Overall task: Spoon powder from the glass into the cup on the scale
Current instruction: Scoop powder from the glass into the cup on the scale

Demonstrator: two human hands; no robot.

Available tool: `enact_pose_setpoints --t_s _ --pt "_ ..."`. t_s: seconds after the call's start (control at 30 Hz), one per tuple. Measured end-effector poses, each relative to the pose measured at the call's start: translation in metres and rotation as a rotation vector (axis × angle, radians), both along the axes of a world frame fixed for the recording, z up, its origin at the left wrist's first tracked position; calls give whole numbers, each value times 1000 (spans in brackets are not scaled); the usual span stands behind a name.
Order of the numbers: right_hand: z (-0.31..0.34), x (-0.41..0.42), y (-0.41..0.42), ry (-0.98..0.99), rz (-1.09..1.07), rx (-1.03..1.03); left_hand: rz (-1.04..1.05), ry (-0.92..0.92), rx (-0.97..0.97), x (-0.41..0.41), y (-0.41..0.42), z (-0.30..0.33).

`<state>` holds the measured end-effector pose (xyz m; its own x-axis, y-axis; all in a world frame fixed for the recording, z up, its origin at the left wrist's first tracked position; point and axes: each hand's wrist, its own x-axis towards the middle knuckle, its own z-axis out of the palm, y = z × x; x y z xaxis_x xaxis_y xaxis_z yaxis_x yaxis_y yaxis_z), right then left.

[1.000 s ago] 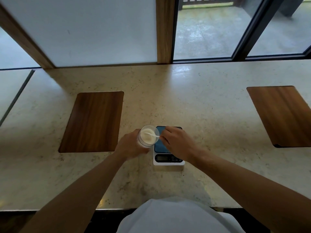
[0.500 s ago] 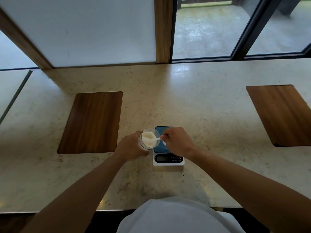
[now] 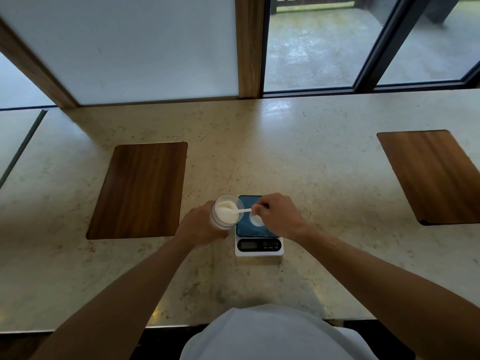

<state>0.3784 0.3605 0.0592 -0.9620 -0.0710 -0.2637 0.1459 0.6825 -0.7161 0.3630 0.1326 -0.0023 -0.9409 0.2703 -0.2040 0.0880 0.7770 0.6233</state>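
Left hand (image 3: 200, 227) fingers wrap the glass (image 3: 225, 213), tilted, just left of the scale (image 3: 259, 227) near the desk's front edge. Right hand (image 3: 279, 216) pinches the spoon (image 3: 240, 211); handle runs left-right, bowl in the powder. Cup (image 3: 255, 220) sits directly under the right hand, so a short rightward carry.

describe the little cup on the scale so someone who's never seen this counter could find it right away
On the stone counter, between two wooden boards, sits a white scale with a blue top. The cup stands on that top, half hidden under the right hand. It is small, white and low, unlike the taller clear glass beside it.
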Motion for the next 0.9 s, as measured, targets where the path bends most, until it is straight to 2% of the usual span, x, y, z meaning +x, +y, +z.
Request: enact_pose_setpoints --t_s 0.43,0.9 --pt "14 5 29 80 -39 -61 61 -48 18 1 2 2" --pt "-12 15 66 51 -124 -24 215 -121 56 8 -15 3"
